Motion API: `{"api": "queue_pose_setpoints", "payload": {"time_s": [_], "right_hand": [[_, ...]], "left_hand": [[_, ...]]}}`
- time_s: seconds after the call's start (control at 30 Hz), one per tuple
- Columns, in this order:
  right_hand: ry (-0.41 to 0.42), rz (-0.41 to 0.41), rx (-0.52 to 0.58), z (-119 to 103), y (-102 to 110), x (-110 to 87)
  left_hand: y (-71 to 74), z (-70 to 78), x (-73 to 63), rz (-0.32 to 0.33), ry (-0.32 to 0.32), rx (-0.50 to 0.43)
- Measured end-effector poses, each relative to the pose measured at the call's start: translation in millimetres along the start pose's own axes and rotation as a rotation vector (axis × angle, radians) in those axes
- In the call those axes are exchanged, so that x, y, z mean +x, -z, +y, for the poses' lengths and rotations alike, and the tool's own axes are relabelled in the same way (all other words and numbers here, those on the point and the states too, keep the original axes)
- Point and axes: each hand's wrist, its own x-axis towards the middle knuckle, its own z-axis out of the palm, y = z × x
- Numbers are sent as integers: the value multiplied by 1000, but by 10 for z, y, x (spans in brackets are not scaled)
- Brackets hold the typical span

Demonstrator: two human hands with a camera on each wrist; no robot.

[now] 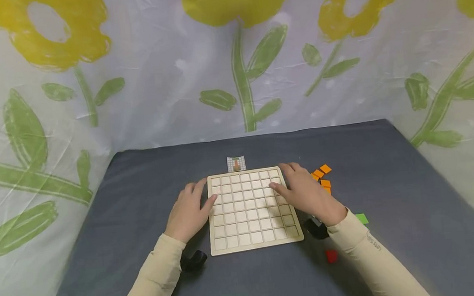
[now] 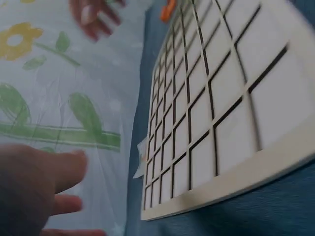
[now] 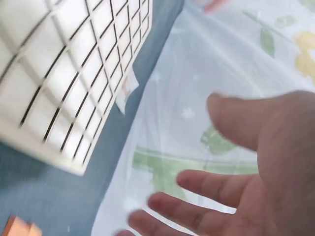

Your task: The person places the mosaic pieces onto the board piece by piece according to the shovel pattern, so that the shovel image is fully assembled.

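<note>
A pale wooden grid board (image 1: pixel 256 247) with square cells lies on the table, its cells all filled with off-white squares. My left hand (image 1: pixel 188 211) is at the board's left edge, fingers extended and thumb overlapping the rim in the head view. Over the upper right corner is my right hand (image 1: pixel 307 192), its thumb reaching above the cells. In the right wrist view the right hand (image 3: pixel 221 196) has spread, relaxed fingers and nothing in them. The left wrist view shows the left hand (image 2: pixel 44 187) equally loose, apart from the board.
Behind the board lies a small printed card (image 1: pixel 236 165) with a grid picture. Several orange tiles (image 1: pixel 325 183) are scattered right of the right hand. A green piece (image 1: pixel 362 218) is partly hidden by the right sleeve, and a red piece (image 1: pixel 331 256) lies nearer. Flowered cloth (image 1: pixel 154 103) surrounds the dark table.
</note>
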Motion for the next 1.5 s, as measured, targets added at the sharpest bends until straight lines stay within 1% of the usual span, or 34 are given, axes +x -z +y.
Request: {"api": "queue_pose_setpoints", "payload": {"time_s": [0.07,0.13,0.23,0.33,0.5,0.6,0.7,0.83,0.9,1.0,1.13,1.23,1.37,1.5], "right_hand": [[-26,18,-4,104,85,-150],[-61,24,-39,226,173,-305],[-136,-15,-81,427,299,-507],[-192,-71,-83,649,364,-666],[-226,-135,-91,981,337,-895],[-223,-147,-104,1097,255,-971],[-213,-148,-106,1198,189,-1036],[-198,-140,-88,1310,135,-1130],[-191,-115,-68,1344,117,-1168],[-164,-53,-56,1385,94,-1203],[-105,18,-77,1445,60,-1200],[-67,51,-94,1483,52,-1211],[-43,68,-110,1524,46,-1199],[-52,53,-113,1560,55,-1163]], "left_hand": [[-26,-29,-50,-62,2,-18],[-61,-64,-89,-129,0,-24],[-98,-149,-124,-169,-38,-10],[-108,-256,-143,-197,-60,-17],[-128,-400,-158,-263,-101,-22],[-102,-477,-175,-284,-114,-11],[-92,-514,-183,-293,-104,2],[-125,-530,-179,-291,-105,14],[-145,-526,-170,-292,-109,13],[-154,-512,-149,-296,-114,2],[-145,-505,-149,-287,-117,-2],[-141,-494,-154,-283,-123,-1],[-139,-490,-166,-279,-123,6],[-136,-496,-170,-273,-124,10]]}}
